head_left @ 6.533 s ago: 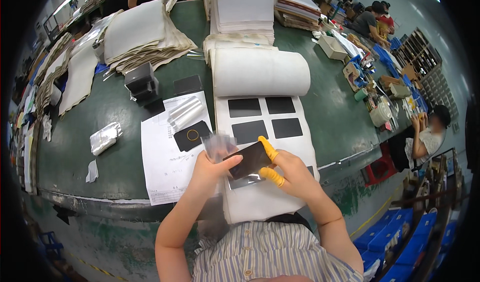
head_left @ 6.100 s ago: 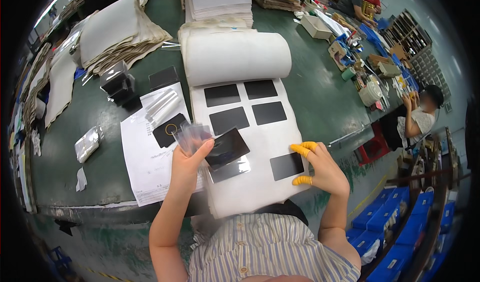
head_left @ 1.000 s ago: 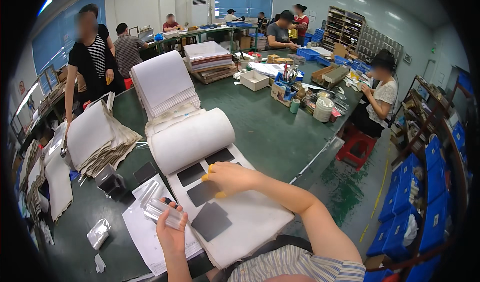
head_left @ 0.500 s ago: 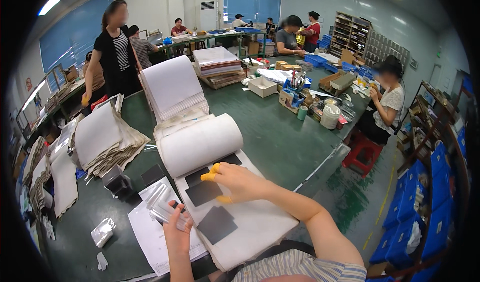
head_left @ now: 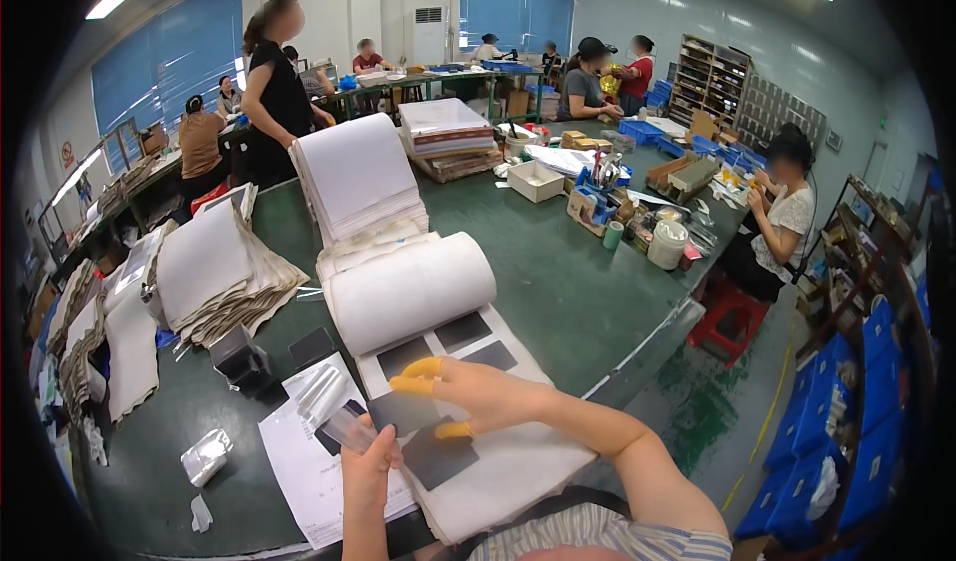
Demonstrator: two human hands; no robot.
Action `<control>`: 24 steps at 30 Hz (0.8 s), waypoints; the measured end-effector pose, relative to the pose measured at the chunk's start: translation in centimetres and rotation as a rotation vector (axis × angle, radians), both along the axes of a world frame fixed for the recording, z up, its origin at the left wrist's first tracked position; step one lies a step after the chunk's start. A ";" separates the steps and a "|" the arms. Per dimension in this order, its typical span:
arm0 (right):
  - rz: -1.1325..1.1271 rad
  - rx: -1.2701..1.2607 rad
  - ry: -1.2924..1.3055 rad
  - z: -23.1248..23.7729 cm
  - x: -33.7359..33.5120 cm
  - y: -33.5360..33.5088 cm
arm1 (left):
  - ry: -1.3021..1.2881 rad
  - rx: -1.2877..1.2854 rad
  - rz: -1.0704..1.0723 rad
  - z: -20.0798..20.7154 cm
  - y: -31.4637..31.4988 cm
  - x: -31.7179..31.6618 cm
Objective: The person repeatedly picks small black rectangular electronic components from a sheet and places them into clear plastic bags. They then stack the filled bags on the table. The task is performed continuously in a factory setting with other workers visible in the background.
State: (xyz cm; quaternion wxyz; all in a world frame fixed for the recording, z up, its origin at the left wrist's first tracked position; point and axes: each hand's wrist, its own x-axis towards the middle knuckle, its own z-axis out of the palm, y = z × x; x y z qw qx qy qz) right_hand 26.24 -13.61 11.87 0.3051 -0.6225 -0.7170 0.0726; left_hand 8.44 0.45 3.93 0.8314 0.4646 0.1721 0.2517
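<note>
My left hand [head_left: 370,461] is closed around a clear, shiny plastic packet [head_left: 344,424] above a printed paper sheet. My right hand [head_left: 473,397] wears yellow finger covers and has a thin dark grey square sheet [head_left: 398,414] between its fingertips and thumb. That sheet partly overlaps another grey square [head_left: 443,461] lying on the open page of a thick paper stack [head_left: 528,481]. Farther up the same page are more grey squares [head_left: 462,331], laid in rows below the rolled-back white pages [head_left: 413,287].
Black blocks [head_left: 239,360] and a crumpled clear wrapper [head_left: 206,457] lie on the green table left of the paper. Worn paper stacks [head_left: 204,272] stand farther left. A white box [head_left: 535,181] and tool holder [head_left: 597,203] stand beyond. A person [head_left: 782,208] sits at right; another [head_left: 274,103] stands behind.
My right hand has drawn the grey sheet down toward me, over the lower square. My left hand has shifted slightly with the plastic packet. The view has turned a little.
</note>
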 end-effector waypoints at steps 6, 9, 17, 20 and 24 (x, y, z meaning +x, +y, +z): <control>-0.044 0.367 -0.106 -1.6 0.5 0.5 | -0.061 -0.195 -0.119 0.1 -0.1 -0.3; -0.335 0.199 0.345 -2.0 0.2 0.0 | -0.131 -0.208 -0.208 -0.3 0.4 -0.5; -0.242 0.069 1.279 -2.2 1.0 -0.5 | -0.060 -0.379 -0.079 1.4 0.1 -0.2; -0.198 0.105 1.387 -2.4 1.0 -0.6 | -0.115 -0.304 -0.058 0.0 0.5 -0.1; -0.194 0.144 1.466 -2.4 1.4 -0.5 | -0.052 -0.305 -0.010 0.2 0.5 -0.3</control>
